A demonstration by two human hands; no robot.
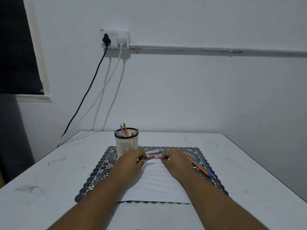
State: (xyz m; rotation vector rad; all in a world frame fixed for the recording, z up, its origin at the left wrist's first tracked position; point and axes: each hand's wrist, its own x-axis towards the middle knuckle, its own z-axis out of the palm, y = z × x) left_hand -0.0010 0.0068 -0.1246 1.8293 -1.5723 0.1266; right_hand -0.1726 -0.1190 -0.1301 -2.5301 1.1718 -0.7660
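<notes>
Left hand (131,161) and right hand (176,161) each pinch one end of a red-and-white marker (153,157) above the paper (156,181).

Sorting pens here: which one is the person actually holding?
The red-and-white pen, pinched at its ends between the left hand and right hand. The others stand in the white holder or lie loose on the mat.

matt white paper sheet (154,183) on a perforated plastic-looking mat (209,173); ribbed plastic pen cup (126,145); scuffed smooth table (66,171)
</notes>
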